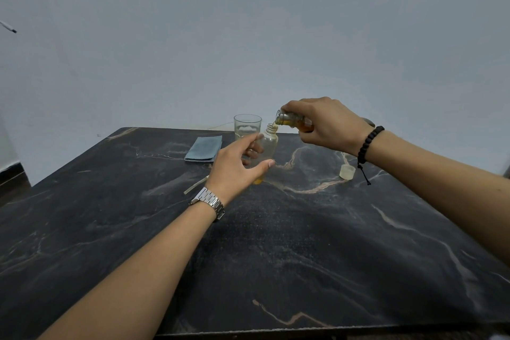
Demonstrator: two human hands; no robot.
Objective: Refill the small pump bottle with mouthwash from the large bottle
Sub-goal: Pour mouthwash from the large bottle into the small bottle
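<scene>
Two bottles: pump bottle (268,143) upright on desk (303,243), neck open, little amber liquid at bottom; large bottle (292,120) tipped above it, mouth at neck, thin stream running in. Left hand (237,163) curled round pump bottle, steadying. Right hand (325,124) clamped on large bottle. Risks, judged: narrow neck, stream missing and spilling on desk if tilt steepens; pump bottle tipping if left hand slackens; overfill unlikely yet. One glass (247,125) just behind. One cloth (204,148) left of it. One cap (347,172) at right. One pump tube (196,185), near left wrist.
</scene>
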